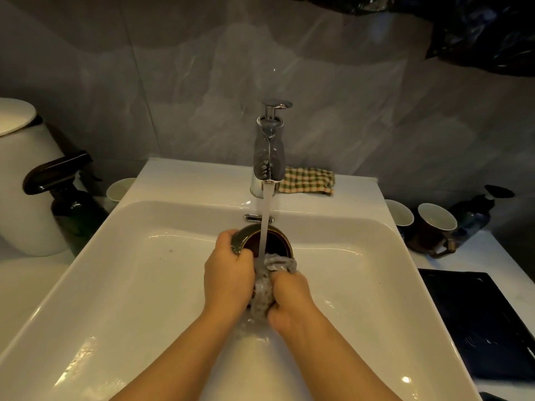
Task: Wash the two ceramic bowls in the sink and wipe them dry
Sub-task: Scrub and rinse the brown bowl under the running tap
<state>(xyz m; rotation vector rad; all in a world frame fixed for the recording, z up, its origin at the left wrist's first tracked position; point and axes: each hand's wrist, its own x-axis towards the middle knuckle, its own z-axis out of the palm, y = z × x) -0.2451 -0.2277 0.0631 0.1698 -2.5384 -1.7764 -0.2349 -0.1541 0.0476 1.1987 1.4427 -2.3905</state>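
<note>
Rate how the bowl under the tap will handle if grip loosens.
Likely slippery: the bowl is glossy and under running water, left hand gripping its rim. Probably rigid and chip-prone against the hard sink. Round, so it may roll.

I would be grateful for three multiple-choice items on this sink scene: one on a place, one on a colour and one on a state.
1. Where does the checked cloth lie?
A. In the basin
B. On the sink's back ledge, right of the tap
C. On the floor

2. What colour is the rag that the right hand grips?
A. Red
B. Yellow
C. Grey

3. What state is the tap in?
A. Running
B. Shut off
C. Wrapped in a towel

Answers: 1 B, the cloth lies on the ledge beside the tap's base; 2 C, the wet rag shows grey under the stream; 3 A, water falls from the spout toward the bowl that the left hand holds.
</note>
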